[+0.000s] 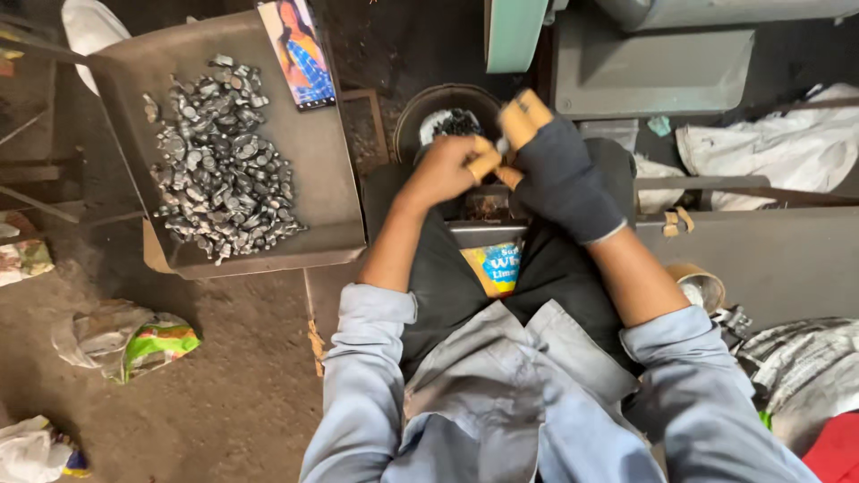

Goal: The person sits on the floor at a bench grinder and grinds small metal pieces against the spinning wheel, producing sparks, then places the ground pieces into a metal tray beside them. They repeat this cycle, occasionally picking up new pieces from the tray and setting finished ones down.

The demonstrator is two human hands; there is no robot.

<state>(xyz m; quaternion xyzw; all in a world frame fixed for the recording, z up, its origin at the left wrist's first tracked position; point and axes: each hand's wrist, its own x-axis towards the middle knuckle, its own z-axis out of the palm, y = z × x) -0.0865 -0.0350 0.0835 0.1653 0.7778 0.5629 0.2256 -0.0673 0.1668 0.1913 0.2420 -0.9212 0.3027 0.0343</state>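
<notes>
My left hand (pixel 445 170) is bare, with tan tape on a fingertip, and its fingers pinch a small metal piece against my right hand. My right hand (pixel 555 170) wears a dark glove with tan-wrapped fingertips and closes on the same small piece in front of a green machine part (pixel 514 34). Just behind the hands sits a round dark bowl (pixel 420 112) with small metal pieces in it. To the left, a flat grey tray (pixel 313 170) carries a heap of several shiny metal pieces (pixel 219 165).
A phone with a colourful picture (pixel 300 54) leans on the tray's far edge. A grey machine base (pixel 653 72) stands at the back right, white cloth (pixel 774 148) beside it. Crumpled wrappers (pixel 125 340) lie on the dirt floor. A small round container (pixel 702 284) stands at my right.
</notes>
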